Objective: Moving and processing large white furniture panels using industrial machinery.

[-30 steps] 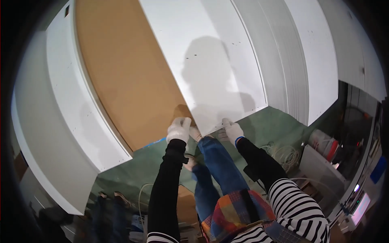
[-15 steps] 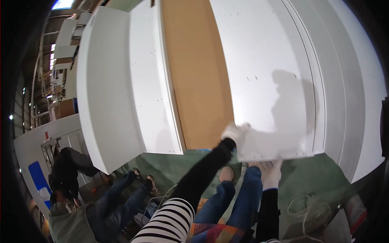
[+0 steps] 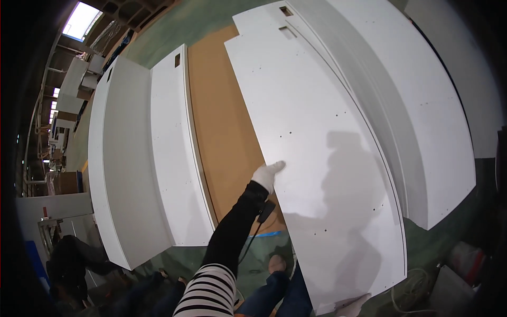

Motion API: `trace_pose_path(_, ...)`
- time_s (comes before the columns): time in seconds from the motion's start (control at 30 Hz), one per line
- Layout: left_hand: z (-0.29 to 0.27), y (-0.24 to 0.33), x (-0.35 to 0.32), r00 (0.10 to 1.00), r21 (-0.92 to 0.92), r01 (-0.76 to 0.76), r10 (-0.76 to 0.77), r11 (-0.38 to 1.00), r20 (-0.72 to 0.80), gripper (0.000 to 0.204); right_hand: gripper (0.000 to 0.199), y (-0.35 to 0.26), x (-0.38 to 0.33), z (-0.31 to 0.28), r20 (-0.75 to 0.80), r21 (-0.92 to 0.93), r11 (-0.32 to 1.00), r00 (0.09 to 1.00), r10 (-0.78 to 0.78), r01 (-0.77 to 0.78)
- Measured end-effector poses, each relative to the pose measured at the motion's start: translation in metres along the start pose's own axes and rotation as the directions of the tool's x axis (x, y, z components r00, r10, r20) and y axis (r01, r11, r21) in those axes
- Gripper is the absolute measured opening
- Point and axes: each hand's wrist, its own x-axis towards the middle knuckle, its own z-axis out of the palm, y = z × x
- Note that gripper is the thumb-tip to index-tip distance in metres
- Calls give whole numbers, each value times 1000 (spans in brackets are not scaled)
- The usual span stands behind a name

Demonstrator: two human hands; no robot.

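Observation:
A long white panel point(image 3: 317, 174), with small dark holes dotted along it, slopes across the picture from the far middle to the near right. My left hand point(image 3: 268, 176), in a white glove, grips the panel's left long edge, thumb on the top face and fingers out of sight. My right hand point(image 3: 357, 306) is at the panel's near end by the lower rim; the board hides most of it, but it appears to hold that end from below. A small black device point(image 3: 266, 212) with a cable hangs by my left wrist.
Brown board point(image 3: 224, 137) lies left of the panel. Beyond it stand white L-shaped panels point(image 3: 127, 158); more white panels point(image 3: 438, 137) lie at right. A co-worker in dark clothing point(image 3: 71, 264) is low at left. Coiled cable point(image 3: 414, 288) lies on the green floor.
The white panel has come toward me and turned slightly, so its near end now covers my right leg and most of my right hand. My left hand stays on its left edge.

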Motion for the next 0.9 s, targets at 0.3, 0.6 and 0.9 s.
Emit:
trace_pose_path(0.3, 47, -11, -158, 985, 100, -148, 137, 984, 106, 45, 81, -45, -42, -129, -121, -336, 787, 805, -580, 517)
trace_pose_path(0.6, 73, 1, -383, 972, 41, 154, -159, 987, 175, 38, 84, -79, -73, -349, -213, -53, 942, 918, -334, 331)
trace_pose_path(0.9, 189, 69, -452, 848, 83, -92, 34, 992, 529, 71, 78, -148, -40, -424, -453, 45, 917, 826, -335, 397)
